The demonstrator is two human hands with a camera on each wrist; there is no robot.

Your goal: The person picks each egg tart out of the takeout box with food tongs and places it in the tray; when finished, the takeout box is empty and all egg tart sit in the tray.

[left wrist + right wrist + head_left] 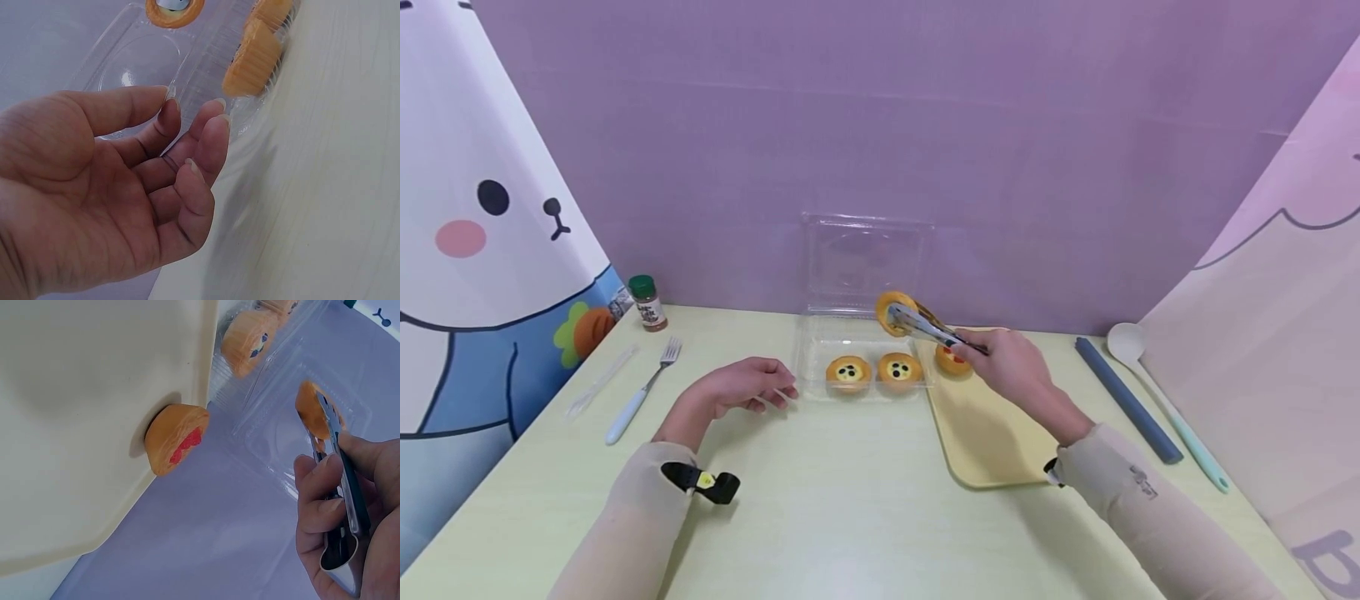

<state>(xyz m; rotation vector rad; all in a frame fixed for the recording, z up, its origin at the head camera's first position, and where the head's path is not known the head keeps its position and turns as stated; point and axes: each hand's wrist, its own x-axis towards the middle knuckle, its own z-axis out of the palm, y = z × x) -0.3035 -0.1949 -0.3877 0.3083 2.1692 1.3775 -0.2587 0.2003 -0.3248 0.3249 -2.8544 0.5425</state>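
Note:
My right hand (1011, 367) grips metal tongs (928, 327), which pinch an orange tart (896, 311) in the air over the back of an open clear plastic box (820, 367). In the box's front row sit two tarts with dark dots (849, 372) (900, 369). A tart with red filling (952, 360) lies on the far corner of a yellow tray (992, 433). My left hand (752, 387) rests on the table by the box's left edge, fingers relaxed and empty (187, 150). The right wrist view shows the tongs (344, 494), the held tart (310, 409) and the red tart (177, 439).
At the back left stands a green-capped spice bottle (646, 302). A white-handled fork (643, 389) and a clear plastic utensil (601, 381) lie on the left. A grey bar (1127, 398) and a mint-handled spoon (1165, 400) lie on the right. Purple panels wall the table.

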